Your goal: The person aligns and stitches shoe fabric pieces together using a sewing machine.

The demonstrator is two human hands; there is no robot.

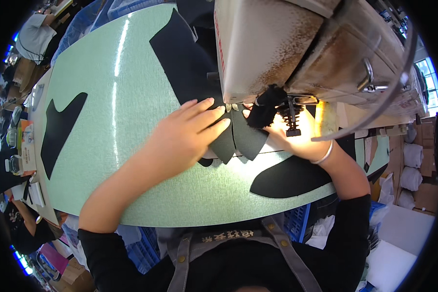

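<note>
Two dark grey fabric pieces meet edge to edge under the sewing machine (pixel 263 44), at its presser foot (pixel 232 106). My left hand (pixel 192 127) lies on the left piece (pixel 223 145) with its fingers stretched out and apart, fingertips beside the foot. Resting on the right piece (pixel 250 141) is my right hand (pixel 297 134), its fingers reaching towards the foot. A black fuzzy pad (pixel 267 104) and a spring-loaded tension part (pixel 291 117) on the machine hide some of those fingers. A larger black fabric panel (pixel 185 63) stretches away behind my left hand.
The pale green tabletop (pixel 92 136) carries a cut black piece (pixel 61 131) at the left and a rounded black piece (pixel 292 177) near my right forearm. Blue crates (pixel 297 221) stand below the front edge. Other people (pixel 36 36) are at the far left.
</note>
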